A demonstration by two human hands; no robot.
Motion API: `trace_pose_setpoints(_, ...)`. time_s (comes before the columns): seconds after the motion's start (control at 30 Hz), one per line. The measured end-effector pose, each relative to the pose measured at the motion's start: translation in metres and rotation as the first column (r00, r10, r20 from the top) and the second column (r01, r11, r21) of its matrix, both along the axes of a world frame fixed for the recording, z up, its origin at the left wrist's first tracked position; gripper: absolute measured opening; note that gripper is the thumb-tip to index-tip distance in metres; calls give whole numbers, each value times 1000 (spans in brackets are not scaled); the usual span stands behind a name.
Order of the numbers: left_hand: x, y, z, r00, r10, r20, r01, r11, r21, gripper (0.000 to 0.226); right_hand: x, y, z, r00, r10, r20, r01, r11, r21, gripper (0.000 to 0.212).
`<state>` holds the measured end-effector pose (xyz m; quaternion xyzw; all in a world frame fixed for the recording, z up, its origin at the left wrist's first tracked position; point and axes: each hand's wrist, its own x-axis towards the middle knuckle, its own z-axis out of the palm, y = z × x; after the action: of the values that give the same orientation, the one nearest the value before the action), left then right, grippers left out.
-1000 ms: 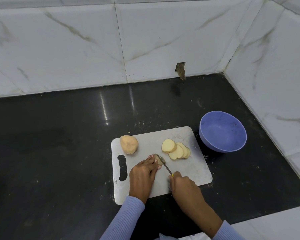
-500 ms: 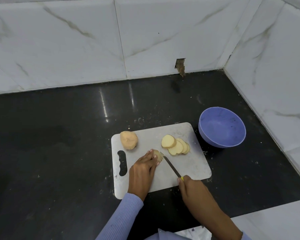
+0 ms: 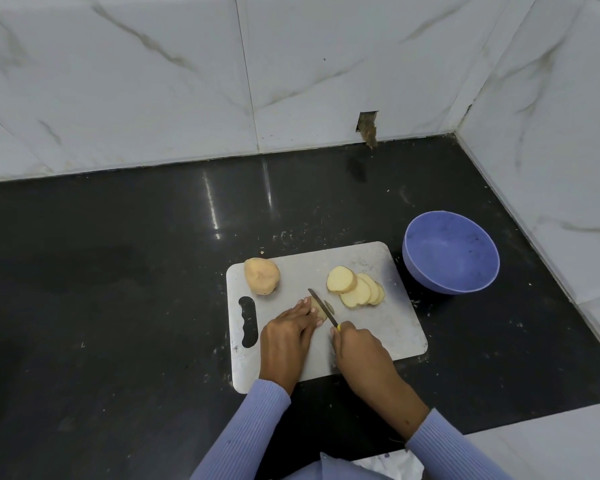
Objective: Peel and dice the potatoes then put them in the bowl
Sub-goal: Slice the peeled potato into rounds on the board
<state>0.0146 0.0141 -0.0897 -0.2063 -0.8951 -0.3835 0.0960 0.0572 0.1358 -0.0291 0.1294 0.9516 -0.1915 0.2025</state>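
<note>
A grey cutting board (image 3: pixel 378 341) lies on the black countertop (image 3: pixel 118 306), its handle slot toward the left. The left hand (image 3: pixel 284 336) rests on the board near its middle, with the fingertips (image 3: pixel 313 311) pinching a small potato piece (image 3: pixel 321 310) and pressing it onto the board. The right hand (image 3: pixel 359 351) is wrapped around the handle of a knife (image 3: pixel 323 307), of which only a small yellow portion shows at the top of the fist. The blade extends toward the far left and rests across the potato piece, just beside the left fingertips.

A stack of overlapping potato slices (image 3: pixel 355 289) lies on the board to the right of the blade, apart from it. A whole peeled potato (image 3: pixel 261 275) sits at the far left corner of the board, above the handle slot.

A blue bowl (image 3: pixel 451 252) stands on the countertop just beside the far right corner of the board; no potato is visible in it. White marble tiles (image 3: pixel 153 81) cover the walls behind and to the right.
</note>
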Motion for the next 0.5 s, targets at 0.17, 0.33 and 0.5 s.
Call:
trace_pose_setpoints(0.17, 0, 1, 1, 1000, 4, -10, -5, 1000, -7, 23, 24, 10, 5, 998, 48, 28, -49, 999, 9, 35)
trace_pose_setpoints(0.33, 0, -1, 4, 1000, 22, 21, -22, 1000, 2, 21, 49, 20, 11, 998, 26, 59, -28, 999, 30, 26)
trace_pose_setpoints(0.5, 2, -3, 4, 997, 66, 26, -66, 997, -32, 21, 46, 27, 19, 999, -30, -25, 28, 998, -60, 32)
